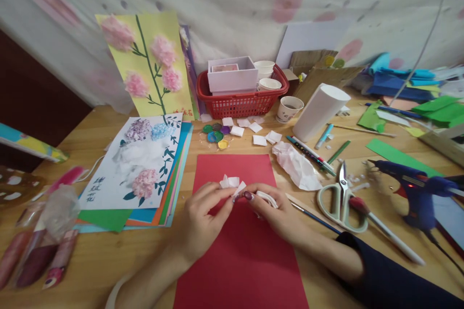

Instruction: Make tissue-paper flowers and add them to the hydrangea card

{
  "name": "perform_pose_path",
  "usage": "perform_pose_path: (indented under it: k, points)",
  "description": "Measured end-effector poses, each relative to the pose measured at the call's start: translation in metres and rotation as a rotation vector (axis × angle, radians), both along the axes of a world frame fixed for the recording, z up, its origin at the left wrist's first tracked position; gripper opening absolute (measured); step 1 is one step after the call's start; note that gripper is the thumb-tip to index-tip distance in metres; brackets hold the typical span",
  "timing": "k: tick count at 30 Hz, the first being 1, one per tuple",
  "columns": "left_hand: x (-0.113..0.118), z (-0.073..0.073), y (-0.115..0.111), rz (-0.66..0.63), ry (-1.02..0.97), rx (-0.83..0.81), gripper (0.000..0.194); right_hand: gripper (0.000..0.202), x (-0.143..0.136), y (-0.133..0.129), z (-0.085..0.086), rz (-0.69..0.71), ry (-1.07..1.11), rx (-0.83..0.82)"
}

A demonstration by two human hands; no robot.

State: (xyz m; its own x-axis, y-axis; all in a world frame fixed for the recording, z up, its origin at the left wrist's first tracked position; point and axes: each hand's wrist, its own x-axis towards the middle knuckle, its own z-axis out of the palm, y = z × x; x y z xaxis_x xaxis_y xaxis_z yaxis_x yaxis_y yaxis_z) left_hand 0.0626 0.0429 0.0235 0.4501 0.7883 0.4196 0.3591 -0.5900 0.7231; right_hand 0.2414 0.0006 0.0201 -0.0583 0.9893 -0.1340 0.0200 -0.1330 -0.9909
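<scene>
White tissue piece (232, 184) pinched between left hand (203, 217) and right hand (275, 212) over red card (246, 251).
Both grips clenched on it; folds best pressed by fingertips alone, kept low above the counter (108, 260).

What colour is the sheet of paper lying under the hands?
Red: the sheet of paper is plain red, seen clearly in the head view.

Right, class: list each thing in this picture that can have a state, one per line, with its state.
left hand: pinching white tissue piece
right hand: pinching the same piece
scissors: closed, flat on table
paper cup: upright
crumpled tissue: lying loose
red basket: upright, holding a box
</scene>
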Motion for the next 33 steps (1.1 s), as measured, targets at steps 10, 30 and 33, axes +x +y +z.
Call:
perform_pose_path:
  k: [10,30,33]
  points:
    - [-0.0021,-0.003,0.0024,0.01,-0.093,-0.247,0.011,0.041,-0.0009,-0.001,0.0026,0.026,0.059,0.011]
    - [0.0034,0.0027,0.0085,0.108,-0.407,-0.625,0.029,0.031,0.0042,0.0036,-0.0033,-0.113,-0.021,0.006]
    - [0.0039,0.0019,0.0065,0.078,-0.409,-0.689,0.04,0.033,0.0034,0.0012,-0.0022,-0.081,0.028,-0.021]
